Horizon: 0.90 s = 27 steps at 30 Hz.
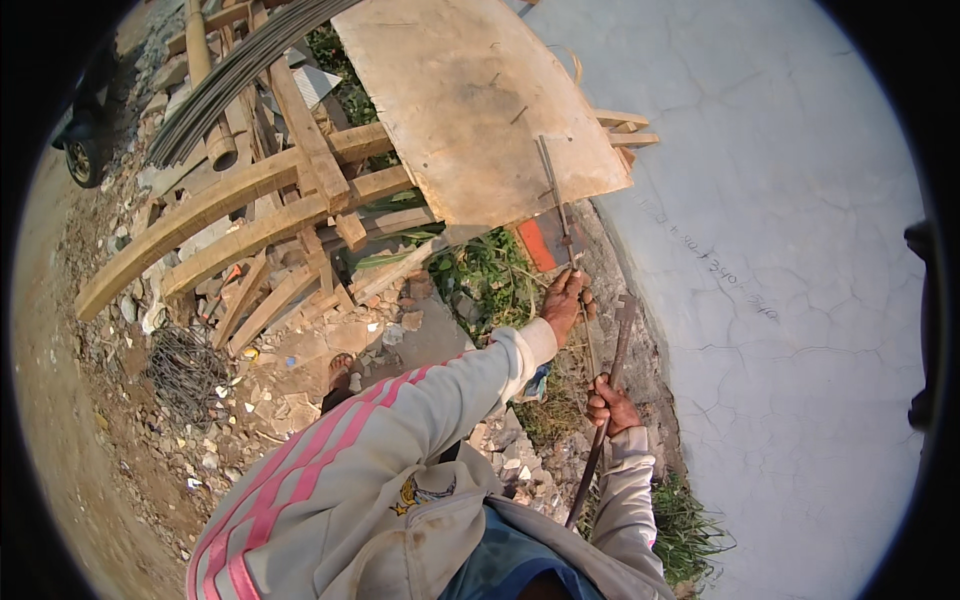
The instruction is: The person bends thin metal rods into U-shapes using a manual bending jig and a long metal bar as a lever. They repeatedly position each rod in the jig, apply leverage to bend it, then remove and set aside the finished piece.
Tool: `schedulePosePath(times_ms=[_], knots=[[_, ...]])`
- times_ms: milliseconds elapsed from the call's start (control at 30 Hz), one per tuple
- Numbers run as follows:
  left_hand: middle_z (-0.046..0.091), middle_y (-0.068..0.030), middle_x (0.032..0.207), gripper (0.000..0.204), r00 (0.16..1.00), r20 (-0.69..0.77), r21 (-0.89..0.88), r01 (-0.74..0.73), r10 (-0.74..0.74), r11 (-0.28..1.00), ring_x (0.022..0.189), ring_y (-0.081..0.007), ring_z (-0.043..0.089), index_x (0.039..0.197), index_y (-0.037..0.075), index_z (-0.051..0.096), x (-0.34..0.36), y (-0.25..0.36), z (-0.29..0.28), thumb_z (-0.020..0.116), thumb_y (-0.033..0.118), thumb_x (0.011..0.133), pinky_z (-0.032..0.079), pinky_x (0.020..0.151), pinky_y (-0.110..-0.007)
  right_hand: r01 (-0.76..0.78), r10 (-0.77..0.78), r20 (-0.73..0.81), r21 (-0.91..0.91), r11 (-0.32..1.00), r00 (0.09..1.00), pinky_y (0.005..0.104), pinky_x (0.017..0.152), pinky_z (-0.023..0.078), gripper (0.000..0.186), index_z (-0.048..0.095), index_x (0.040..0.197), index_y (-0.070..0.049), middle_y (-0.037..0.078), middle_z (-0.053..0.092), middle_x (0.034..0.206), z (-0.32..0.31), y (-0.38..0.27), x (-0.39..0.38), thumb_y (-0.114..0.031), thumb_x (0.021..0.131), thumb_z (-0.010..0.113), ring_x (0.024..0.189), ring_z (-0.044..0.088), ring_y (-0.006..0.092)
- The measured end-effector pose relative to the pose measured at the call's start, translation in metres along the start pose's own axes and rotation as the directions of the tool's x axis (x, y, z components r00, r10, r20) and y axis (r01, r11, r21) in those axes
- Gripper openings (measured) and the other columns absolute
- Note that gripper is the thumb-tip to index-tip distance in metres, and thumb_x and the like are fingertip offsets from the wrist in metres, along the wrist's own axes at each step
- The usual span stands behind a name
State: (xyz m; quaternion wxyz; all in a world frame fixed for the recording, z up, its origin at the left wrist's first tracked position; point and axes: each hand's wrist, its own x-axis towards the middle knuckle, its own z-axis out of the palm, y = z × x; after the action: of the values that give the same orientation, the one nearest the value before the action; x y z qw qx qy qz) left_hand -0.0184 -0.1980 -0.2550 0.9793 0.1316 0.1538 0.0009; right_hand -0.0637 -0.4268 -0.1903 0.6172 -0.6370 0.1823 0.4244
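My left hand (563,302) is closed around a thin steel rod (553,185), whose far part lies across the edge of a worn plywood sheet (440,90). The rod's near part runs down past my fingers. My right hand (613,407) grips a dark metal bar with a notched head, a rebar bending bar (621,345) by its look. Its notched end points up and away, while the lower end slants down toward my body. Rod and bar appear apart from each other. Short metal pins (519,115) stick up from the sheet.
A pale cracked wall (780,250) rises close on the right. Wooden beams (230,200) support the sheet at the left. A bundle of long steel rods (240,75) lies over them. Tangled wire (187,375) rests on rubble. Weeds (485,280) grow below the sheet.
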Motion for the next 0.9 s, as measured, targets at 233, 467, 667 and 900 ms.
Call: schedulePosePath(times_ms=[233,467,667,900], knots=[[0.057,0.0022,0.073,0.023,0.998,0.026,-0.052,0.051,-0.05,0.997,0.065,-0.0126,0.06,0.098,0.017,0.051,0.001,0.005,0.0,0.048,0.039,0.107,0.047,0.055,-0.029,0.05,-0.052,-0.127,-0.019,0.999,0.991,0.0245,0.039,0.03,0.018,0.056,0.095,-0.014,-0.004,0.045,0.061,0.015,0.008,-0.006,-0.03,0.102,0.062,0.043,0.035,0.0068],[0.058,0.0015,0.072,0.024,0.999,-0.001,-0.008,0.053,-0.053,0.999,0.062,-0.0123,0.06,0.102,0.015,0.056,-0.004,0.012,0.001,0.048,0.037,0.107,0.047,0.052,-0.029,0.047,-0.037,-0.13,0.082,0.995,0.991,0.0251,0.038,0.031,0.015,0.058,0.095,-0.015,-0.003,0.047,0.06,0.029,0.023,-0.008,-0.028,0.1,0.065,0.042,0.037,0.0072],[0.058,0.0013,0.073,0.024,0.997,0.039,-0.043,0.072,-0.07,0.996,0.062,-0.0134,0.06,0.105,0.014,0.055,-0.005,0.013,-0.005,0.051,0.037,0.106,0.05,0.055,-0.031,0.08,-0.063,-0.167,0.098,0.992,0.984,0.0257,0.038,0.031,0.016,0.054,0.096,-0.016,-0.003,0.047,0.061,0.044,0.036,-0.013,-0.025,0.099,0.067,0.042,0.037,0.0079],[0.061,-0.0011,0.078,0.025,0.997,0.078,0.031,0.022,-0.024,0.999,0.072,-0.0168,0.067,0.111,0.013,0.056,-0.002,0.009,-0.012,0.053,0.037,0.105,0.055,0.059,-0.032,0.143,-0.146,-0.239,-0.028,0.989,0.96,0.0269,0.039,0.036,0.019,0.054,0.098,-0.015,0.002,0.054,0.063,0.034,0.021,-0.01,-0.024,0.096,0.071,0.043,0.044,0.0112]])
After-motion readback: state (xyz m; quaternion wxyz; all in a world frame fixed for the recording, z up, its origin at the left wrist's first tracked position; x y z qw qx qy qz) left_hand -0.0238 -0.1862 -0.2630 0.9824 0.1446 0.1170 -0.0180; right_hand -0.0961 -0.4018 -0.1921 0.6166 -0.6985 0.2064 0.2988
